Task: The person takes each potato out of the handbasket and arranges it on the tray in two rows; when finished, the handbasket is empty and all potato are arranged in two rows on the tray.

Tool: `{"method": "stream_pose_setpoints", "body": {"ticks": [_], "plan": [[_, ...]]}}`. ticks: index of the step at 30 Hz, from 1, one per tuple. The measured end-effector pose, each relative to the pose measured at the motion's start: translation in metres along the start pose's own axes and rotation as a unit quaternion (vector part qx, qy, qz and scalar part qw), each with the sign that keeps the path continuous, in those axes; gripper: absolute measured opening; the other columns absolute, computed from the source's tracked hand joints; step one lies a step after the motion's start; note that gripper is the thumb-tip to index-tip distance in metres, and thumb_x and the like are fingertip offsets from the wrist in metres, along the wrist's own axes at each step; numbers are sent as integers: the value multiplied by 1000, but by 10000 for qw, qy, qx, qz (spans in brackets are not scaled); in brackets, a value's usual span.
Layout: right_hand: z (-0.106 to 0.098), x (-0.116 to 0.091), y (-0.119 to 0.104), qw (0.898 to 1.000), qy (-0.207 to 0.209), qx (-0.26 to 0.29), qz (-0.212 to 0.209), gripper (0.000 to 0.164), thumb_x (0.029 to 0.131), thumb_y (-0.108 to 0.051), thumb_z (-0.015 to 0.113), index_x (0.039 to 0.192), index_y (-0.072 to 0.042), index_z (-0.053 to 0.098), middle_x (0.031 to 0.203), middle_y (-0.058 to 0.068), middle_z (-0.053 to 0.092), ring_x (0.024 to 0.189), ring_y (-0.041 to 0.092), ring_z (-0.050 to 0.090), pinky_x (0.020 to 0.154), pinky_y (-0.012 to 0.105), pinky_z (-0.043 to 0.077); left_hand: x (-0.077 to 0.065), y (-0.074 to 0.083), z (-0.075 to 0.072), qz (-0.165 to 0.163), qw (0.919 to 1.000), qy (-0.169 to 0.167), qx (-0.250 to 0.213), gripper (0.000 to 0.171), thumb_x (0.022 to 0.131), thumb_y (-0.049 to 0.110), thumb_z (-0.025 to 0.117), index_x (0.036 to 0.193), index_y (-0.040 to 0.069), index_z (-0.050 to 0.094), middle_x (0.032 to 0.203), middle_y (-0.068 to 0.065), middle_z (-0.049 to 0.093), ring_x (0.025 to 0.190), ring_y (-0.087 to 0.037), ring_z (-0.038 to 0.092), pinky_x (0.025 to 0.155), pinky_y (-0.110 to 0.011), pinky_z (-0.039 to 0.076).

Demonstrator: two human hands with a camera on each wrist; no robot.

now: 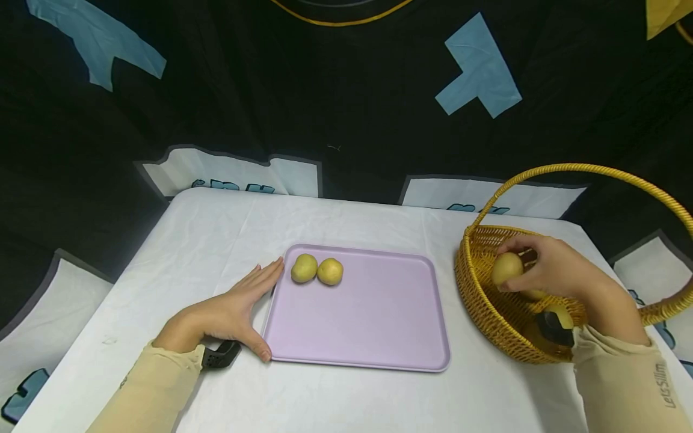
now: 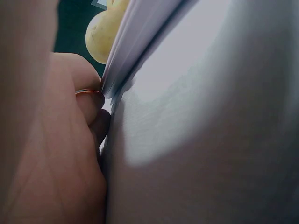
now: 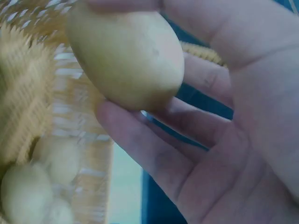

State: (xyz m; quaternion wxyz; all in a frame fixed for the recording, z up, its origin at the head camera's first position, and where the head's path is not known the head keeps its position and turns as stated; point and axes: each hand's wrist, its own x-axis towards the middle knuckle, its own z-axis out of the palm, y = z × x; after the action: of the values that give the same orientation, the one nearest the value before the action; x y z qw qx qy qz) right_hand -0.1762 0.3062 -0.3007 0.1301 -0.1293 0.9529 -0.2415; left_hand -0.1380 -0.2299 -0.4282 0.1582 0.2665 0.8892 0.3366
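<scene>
Beige sleeves (image 1: pixel 154 391) enter at the lower edge. The left hand (image 1: pixel 233 313), fingers spread and unclenched, touches the left rim of a lilac tray (image 1: pixel 379 319). The right hand (image 1: pixel 563 267) grasps a yellowish fruit (image 1: pixel 506 269) between thumb and fingers, within a wicker basket (image 1: pixel 484 316) containing further fruits (image 3: pixel 28 193). Two fruits (image 1: pixel 304 268) lie side by side in the tray's far left corner; black fabric (image 1: pixel 346 120) stands beyond.
</scene>
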Motion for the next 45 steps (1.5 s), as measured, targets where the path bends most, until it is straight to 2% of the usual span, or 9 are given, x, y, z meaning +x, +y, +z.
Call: {"method": "stream_pose_setpoints", "body": {"ticks": [5,9,16,19,23,29,36,39,45], "plan": [[1,-5,-24,9989,440,37,-129,65,76,-33,90,129,-9,62,122,14,61,103,31,58,75,23,55,0,-1,0,-25,10000,12,12,159,45,62,94,162,9,1,169,-11,-4,149,-45,-9,115,-68,2],[6,-10,-45,9952,850,374,-317,67,76,-33,91,131,-8,61,125,14,61,105,31,59,79,17,53,0,-2,0,-7,10000,11,12,159,45,63,94,163,9,1,169,-11,-4,149,-45,-9,115,-68,1],[30,-4,-74,9818,1403,959,-847,63,72,-18,94,125,-5,63,125,12,60,102,28,62,83,12,51,1,-3,1,-9,10000,11,34,159,45,64,94,163,10,1,169,-10,-5,149,-45,-9,115,-68,2],[43,4,-83,9780,1322,1255,-1015,63,69,-12,94,123,-2,64,121,12,62,100,27,64,84,20,55,1,-3,1,-37,10000,17,23,159,45,64,94,163,11,1,169,-10,-5,149,-45,-9,115,-68,2],[60,17,-97,9740,927,1747,-1109,62,68,-8,94,122,-2,64,119,11,64,99,26,65,84,30,57,0,-2,0,-65,10000,34,28,159,45,64,94,163,11,1,169,-10,-4,149,-45,-9,115,-69,2],[82,33,-113,9646,674,2195,-1300,61,65,-4,93,120,-6,66,117,6,66,102,24,63,85,32,57,2,-2,0,-30,10000,22,25,159,45,63,94,163,11,1,169,-9,-5,149,-45,-9,115,-68,3],[104,45,-111,9641,550,2185,-1408,61,64,-5,94,119,-6,67,113,4,67,102,23,62,89,32,56,3,-1,2,-42,10000,-39,-45,158,46,63,94,163,11,1,169,-8,-5,149,-44,-10,115,-69,3],[114,51,-108,9622,478,2264,-1434,61,64,-6,94,119,-5,68,116,7,65,104,25,61,91,37,55,2,-1,2,-44,10000,-40,-23,158,46,63,94,163,10,1,169,-8,-5,149,-44,-10,115,-68,3],[135,64,-110,9659,488,2309,-1063,63,65,-11,95,123,-8,69,123,8,62,107,28,63,94,45,53,0,-1,0,-56,10000,-23,29,158,46,63,94,163,9,2,169,-9,-5,149,-45,-9,115,-68,3]]}}
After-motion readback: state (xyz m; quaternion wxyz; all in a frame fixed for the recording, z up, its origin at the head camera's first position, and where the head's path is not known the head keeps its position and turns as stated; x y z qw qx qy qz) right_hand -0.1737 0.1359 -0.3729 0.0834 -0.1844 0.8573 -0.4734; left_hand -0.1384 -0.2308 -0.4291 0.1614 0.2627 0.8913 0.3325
